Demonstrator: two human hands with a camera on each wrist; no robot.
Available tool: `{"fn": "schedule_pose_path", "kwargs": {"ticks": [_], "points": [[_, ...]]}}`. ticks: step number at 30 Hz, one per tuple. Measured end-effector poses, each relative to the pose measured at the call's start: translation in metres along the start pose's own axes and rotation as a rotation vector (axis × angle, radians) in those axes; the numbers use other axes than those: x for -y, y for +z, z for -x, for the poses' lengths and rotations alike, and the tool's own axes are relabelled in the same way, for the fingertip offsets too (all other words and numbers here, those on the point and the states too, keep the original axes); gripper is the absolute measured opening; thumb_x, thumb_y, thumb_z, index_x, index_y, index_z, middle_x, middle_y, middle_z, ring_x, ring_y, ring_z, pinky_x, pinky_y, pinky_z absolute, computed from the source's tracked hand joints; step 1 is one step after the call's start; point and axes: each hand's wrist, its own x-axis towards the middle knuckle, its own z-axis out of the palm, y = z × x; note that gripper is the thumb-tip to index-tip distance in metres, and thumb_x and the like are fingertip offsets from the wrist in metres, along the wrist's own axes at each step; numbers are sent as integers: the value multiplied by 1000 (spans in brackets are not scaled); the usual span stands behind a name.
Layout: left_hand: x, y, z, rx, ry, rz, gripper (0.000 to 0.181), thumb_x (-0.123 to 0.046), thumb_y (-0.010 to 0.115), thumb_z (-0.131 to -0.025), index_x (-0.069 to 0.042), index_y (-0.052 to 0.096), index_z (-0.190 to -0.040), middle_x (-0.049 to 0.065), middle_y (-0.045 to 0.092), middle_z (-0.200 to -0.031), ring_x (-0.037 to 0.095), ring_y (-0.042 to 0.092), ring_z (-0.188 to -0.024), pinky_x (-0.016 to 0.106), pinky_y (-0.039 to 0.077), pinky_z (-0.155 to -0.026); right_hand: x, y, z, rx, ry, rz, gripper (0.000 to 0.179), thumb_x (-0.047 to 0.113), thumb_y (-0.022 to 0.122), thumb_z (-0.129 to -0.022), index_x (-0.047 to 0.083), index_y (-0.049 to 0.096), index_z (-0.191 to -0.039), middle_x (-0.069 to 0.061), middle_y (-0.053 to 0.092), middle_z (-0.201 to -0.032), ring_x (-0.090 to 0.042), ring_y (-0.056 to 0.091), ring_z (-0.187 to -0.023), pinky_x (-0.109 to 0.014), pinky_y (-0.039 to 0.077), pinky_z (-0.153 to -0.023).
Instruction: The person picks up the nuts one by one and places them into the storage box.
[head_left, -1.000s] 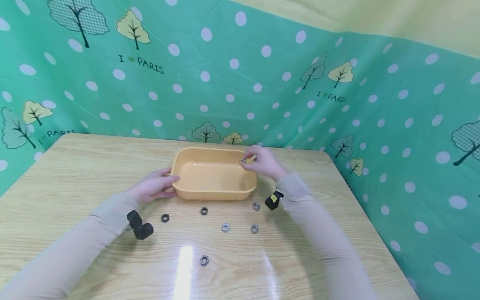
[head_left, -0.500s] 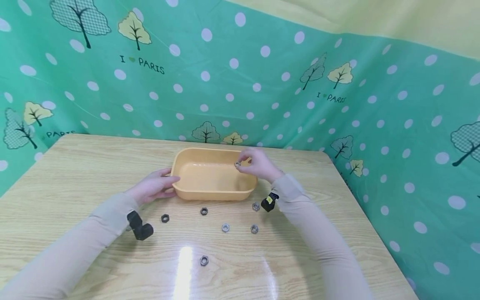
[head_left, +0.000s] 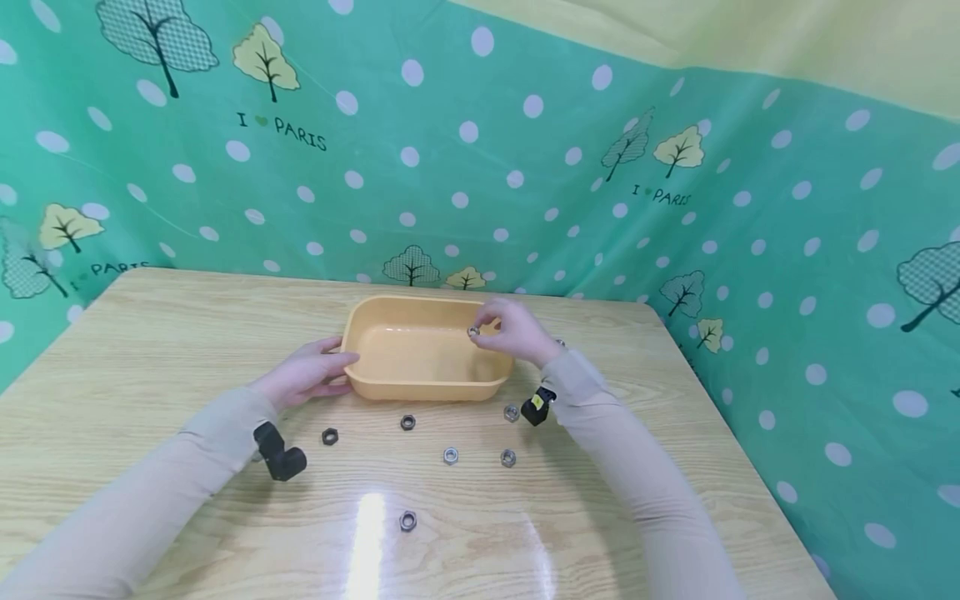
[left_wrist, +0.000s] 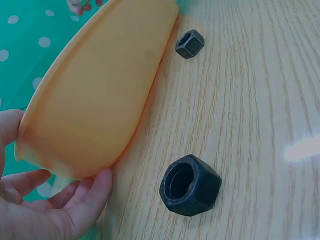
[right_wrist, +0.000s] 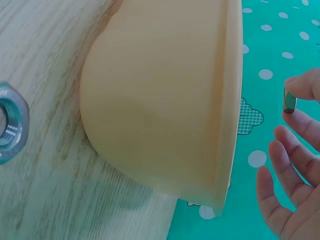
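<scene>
My left hand [head_left: 306,372] grips the left end of a pale orange plastic tub [head_left: 423,391], thumb over the rim and fingers against the outer wall. Between thumb and forefinger, my right hand [head_left: 519,330] pinches a small metal hex nut [head_left: 473,332] above the tub's right part. The right wrist view shows that nut [right_wrist: 289,101] edge-on, the other fingers spread apart below it. In the head view no nuts show on the visible part of the tub's floor. A dark nut [left_wrist: 190,185] lies close to my left hand in the left wrist view.
Several loose hex nuts lie on the wooden table [head_left: 225,533] before the tub, among them a dark one [head_left: 407,422], a shiny one [head_left: 451,456] and one nearest me [head_left: 407,521]. Another nut [head_left: 560,342] peeks out behind my right wrist. A green dotted curtain [head_left: 465,150] hangs behind.
My right hand has moved a little left and inward over the tub with the pinched nut. A nut behind the right wrist has come into view. My left hand stays put.
</scene>
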Motion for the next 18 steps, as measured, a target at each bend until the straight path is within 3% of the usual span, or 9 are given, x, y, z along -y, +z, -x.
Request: {"fn": "schedule_pose_path", "kwargs": {"ticks": [18], "points": [[-2, 5, 6, -10, -16, -17, 74, -22, 45, -100, 2, -5, -150, 32, 27, -148, 20, 53, -120, 33, 48, -103, -3, 4, 6, 22, 17, -17, 22, 13, 70, -84, -1, 66, -101, -13, 63, -109, -27, 56, -101, -44, 53, -92]]}}
